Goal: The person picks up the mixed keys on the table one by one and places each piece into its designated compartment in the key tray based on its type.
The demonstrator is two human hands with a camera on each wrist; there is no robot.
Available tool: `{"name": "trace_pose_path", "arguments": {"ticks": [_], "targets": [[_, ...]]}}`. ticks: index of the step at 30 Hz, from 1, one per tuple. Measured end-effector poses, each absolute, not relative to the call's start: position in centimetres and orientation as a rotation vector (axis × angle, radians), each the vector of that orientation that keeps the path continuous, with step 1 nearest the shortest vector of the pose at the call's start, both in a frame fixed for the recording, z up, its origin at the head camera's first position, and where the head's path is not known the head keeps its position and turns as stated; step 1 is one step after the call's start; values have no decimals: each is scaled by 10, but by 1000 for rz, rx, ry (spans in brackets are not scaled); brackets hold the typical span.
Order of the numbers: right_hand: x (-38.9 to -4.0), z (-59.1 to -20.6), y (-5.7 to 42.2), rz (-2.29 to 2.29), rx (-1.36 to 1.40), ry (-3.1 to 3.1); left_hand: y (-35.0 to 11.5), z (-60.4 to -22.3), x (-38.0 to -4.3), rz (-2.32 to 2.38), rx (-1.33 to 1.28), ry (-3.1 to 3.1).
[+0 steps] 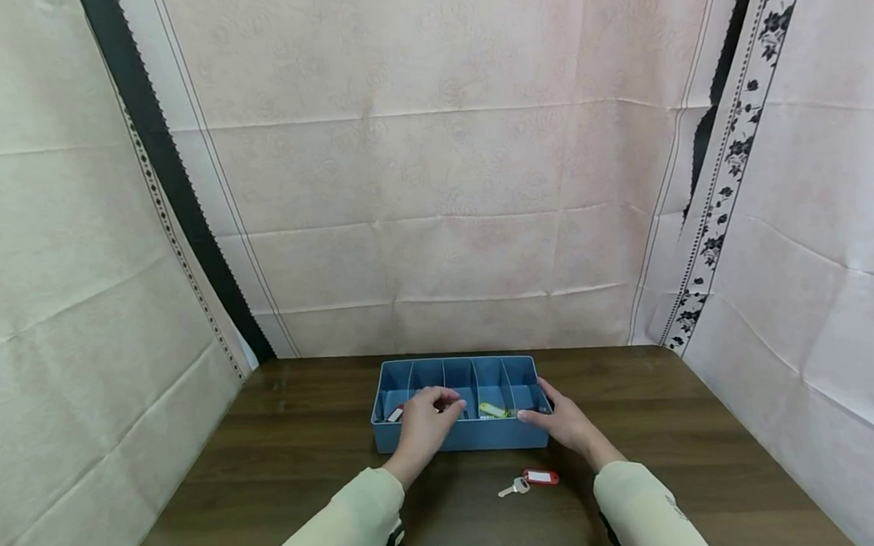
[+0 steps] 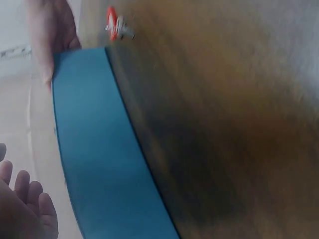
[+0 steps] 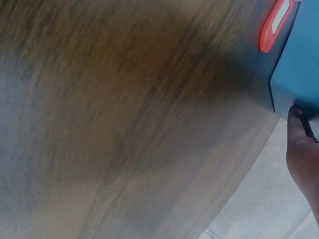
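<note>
A blue divided box (image 1: pixel 458 437) stands on the table, its compartments in a row. My left hand (image 1: pixel 425 424) is over the box's left-centre part, fingers loosely bent; in the left wrist view nothing shows between the fingers (image 2: pixel 34 196). My right hand (image 1: pixel 566 422) grips the box's right end, thumb at the front corner and fingers along the side. Inside are a yellow-green key tag (image 1: pixel 493 410) and, left of my left hand, a red tag with a white label (image 1: pixel 395 413). In front of the box lies a red key tag (image 1: pixel 541 476) with a silver key (image 1: pixel 513 487).
The brown wooden table (image 1: pixel 306 465) extends to both sides of the box. Pale cloth (image 1: pixel 431 181) hangs behind it, with more cloth panels at left and right.
</note>
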State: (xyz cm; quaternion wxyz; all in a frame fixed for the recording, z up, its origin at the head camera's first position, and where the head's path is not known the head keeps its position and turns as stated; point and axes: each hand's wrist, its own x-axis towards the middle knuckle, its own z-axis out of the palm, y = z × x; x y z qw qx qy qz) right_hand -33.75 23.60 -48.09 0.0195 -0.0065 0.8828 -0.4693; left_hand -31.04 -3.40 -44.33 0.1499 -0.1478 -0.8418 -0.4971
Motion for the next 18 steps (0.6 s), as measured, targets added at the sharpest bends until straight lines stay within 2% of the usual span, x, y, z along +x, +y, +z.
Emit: {"name": "trace_pose_path", "arguments": {"ticks": [18], "targets": [[-336,-482,237,-1443,-32,2752,6,-472,-290,-1410,-630,-2576]]}}
